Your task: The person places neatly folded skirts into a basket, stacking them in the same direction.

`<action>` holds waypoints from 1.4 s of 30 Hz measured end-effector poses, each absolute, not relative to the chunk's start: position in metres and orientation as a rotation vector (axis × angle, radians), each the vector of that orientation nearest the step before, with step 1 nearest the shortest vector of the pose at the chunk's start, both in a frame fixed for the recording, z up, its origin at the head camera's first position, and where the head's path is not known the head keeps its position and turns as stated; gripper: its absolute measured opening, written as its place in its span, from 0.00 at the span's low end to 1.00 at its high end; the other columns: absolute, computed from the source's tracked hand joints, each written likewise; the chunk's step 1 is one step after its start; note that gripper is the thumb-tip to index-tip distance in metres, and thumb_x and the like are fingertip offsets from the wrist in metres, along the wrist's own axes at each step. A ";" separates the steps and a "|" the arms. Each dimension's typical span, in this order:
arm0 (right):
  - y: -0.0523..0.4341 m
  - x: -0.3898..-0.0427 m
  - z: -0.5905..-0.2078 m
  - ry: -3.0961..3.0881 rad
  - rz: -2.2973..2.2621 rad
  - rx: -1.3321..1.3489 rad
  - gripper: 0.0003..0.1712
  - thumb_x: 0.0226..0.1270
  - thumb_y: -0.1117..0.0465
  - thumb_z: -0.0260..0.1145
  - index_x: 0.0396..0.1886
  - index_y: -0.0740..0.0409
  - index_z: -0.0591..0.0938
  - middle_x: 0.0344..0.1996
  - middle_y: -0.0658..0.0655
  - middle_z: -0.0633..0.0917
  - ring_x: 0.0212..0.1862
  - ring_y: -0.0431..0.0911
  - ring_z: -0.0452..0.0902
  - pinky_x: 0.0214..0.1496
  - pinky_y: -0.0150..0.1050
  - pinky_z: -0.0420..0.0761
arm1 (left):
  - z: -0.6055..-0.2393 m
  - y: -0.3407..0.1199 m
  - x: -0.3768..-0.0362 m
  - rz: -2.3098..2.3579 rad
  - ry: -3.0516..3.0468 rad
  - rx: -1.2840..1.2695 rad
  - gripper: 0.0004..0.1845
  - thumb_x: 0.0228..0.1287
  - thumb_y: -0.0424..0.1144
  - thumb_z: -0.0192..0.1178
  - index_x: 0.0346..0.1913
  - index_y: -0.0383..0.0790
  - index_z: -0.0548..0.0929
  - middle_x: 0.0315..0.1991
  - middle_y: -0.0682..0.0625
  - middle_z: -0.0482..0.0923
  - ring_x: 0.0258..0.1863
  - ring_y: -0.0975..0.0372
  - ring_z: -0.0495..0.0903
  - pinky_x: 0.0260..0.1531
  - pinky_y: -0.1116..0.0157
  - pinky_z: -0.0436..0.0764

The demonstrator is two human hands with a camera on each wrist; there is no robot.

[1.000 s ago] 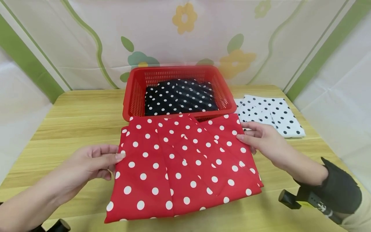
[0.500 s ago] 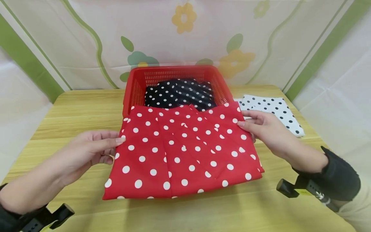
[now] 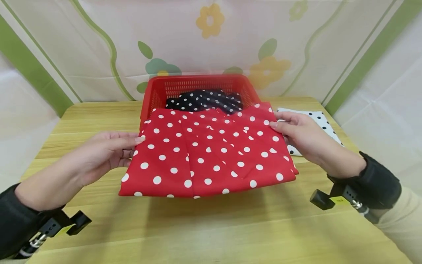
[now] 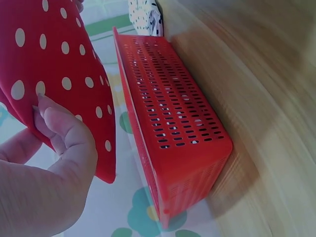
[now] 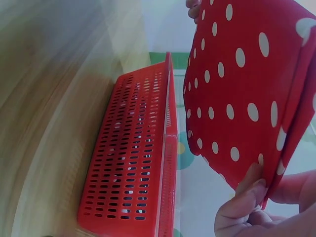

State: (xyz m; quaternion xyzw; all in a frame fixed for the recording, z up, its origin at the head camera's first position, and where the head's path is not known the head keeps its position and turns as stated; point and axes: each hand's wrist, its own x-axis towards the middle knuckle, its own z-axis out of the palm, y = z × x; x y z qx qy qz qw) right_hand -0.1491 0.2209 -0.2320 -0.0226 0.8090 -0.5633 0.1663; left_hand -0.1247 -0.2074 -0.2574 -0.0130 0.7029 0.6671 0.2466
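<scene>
A folded red cloth with white dots [image 3: 207,154] hangs in the air above the wooden table [image 3: 99,121], its far edge over the front rim of the red basket [image 3: 155,95]. My left hand [image 3: 108,150] pinches its left edge, thumb on top, fingers under. My right hand [image 3: 296,135] pinches its right edge the same way. In the left wrist view the fingers [image 4: 64,133] curl under the red cloth [image 4: 54,64] beside the basket [image 4: 168,128]. The right wrist view shows the cloth [image 5: 242,89] above the basket [image 5: 138,158]. A black dotted cloth [image 3: 204,101] lies in the basket.
A white cloth with black dots [image 3: 316,121] lies on the table right of the basket, partly behind my right hand. A flowered curtain [image 3: 211,40] closes off the back and sides. Bare wood stretches left of the basket and along the near edge.
Both hands have lifted the red cloth off the table and carried it away from me, so its far edge now overlaps the basket's front rim.
</scene>
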 end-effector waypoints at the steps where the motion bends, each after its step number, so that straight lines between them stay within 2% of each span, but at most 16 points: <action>1: 0.221 -0.151 -0.232 2.295 -1.615 -0.062 0.36 0.74 0.55 0.58 0.74 0.64 0.58 0.50 0.53 0.80 0.43 0.40 0.83 0.46 0.34 0.82 | -0.257 -0.207 -0.127 1.819 1.917 -0.032 0.08 0.72 0.41 0.55 0.44 0.48 0.85 0.41 0.52 0.83 0.37 0.58 0.83 0.35 0.64 0.83; 7: 0.217 -0.163 -0.233 2.292 -1.621 0.002 0.36 0.75 0.54 0.55 0.76 0.61 0.56 0.62 0.61 0.70 0.45 0.38 0.81 0.46 0.32 0.82 | -0.254 -0.200 -0.140 1.815 1.913 -0.055 0.08 0.72 0.42 0.55 0.42 0.50 0.84 0.41 0.53 0.83 0.39 0.60 0.83 0.38 0.65 0.83; 11: 0.212 -0.173 -0.231 2.329 -1.594 0.061 0.38 0.74 0.50 0.56 0.76 0.59 0.56 0.65 0.62 0.68 0.47 0.40 0.79 0.46 0.32 0.82 | -0.251 -0.195 -0.149 1.814 1.919 -0.095 0.07 0.71 0.43 0.56 0.43 0.48 0.83 0.40 0.53 0.83 0.37 0.61 0.83 0.38 0.66 0.83; 16: 0.208 -0.184 -0.231 2.363 -1.606 0.083 0.37 0.74 0.50 0.56 0.75 0.60 0.58 0.63 0.62 0.70 0.45 0.38 0.80 0.45 0.31 0.81 | -0.250 -0.190 -0.159 1.757 1.966 -0.089 0.20 0.73 0.44 0.53 0.61 0.36 0.71 0.39 0.56 0.81 0.36 0.63 0.81 0.38 0.67 0.82; 19: 0.207 -0.188 -0.232 2.365 -1.623 0.084 0.36 0.74 0.51 0.56 0.75 0.61 0.59 0.62 0.62 0.71 0.42 0.37 0.80 0.45 0.30 0.81 | -0.250 -0.187 -0.164 1.721 2.002 -0.076 0.27 0.73 0.45 0.52 0.67 0.31 0.64 0.39 0.58 0.81 0.36 0.63 0.81 0.39 0.68 0.82; 29: 0.206 -0.199 -0.232 2.368 -1.625 0.097 0.35 0.75 0.50 0.55 0.75 0.61 0.60 0.61 0.61 0.72 0.44 0.38 0.80 0.46 0.29 0.81 | -0.247 -0.180 -0.182 1.679 2.067 -0.085 0.28 0.73 0.45 0.53 0.67 0.30 0.63 0.36 0.57 0.80 0.33 0.64 0.80 0.38 0.68 0.81; 37: 0.203 -0.219 -0.232 2.377 -1.659 0.116 0.35 0.74 0.52 0.56 0.75 0.59 0.60 0.59 0.61 0.74 0.40 0.36 0.81 0.43 0.28 0.81 | -0.239 -0.173 -0.201 1.646 2.143 -0.131 0.28 0.72 0.44 0.53 0.65 0.29 0.64 0.31 0.55 0.80 0.28 0.65 0.80 0.31 0.71 0.81; 42: 0.200 -0.236 -0.237 2.397 -1.652 0.139 0.34 0.74 0.52 0.57 0.74 0.61 0.62 0.56 0.60 0.76 0.38 0.37 0.81 0.42 0.28 0.81 | -0.236 -0.168 -0.214 1.602 2.228 -0.188 0.30 0.70 0.46 0.56 0.65 0.30 0.63 0.33 0.55 0.77 0.29 0.66 0.79 0.32 0.72 0.81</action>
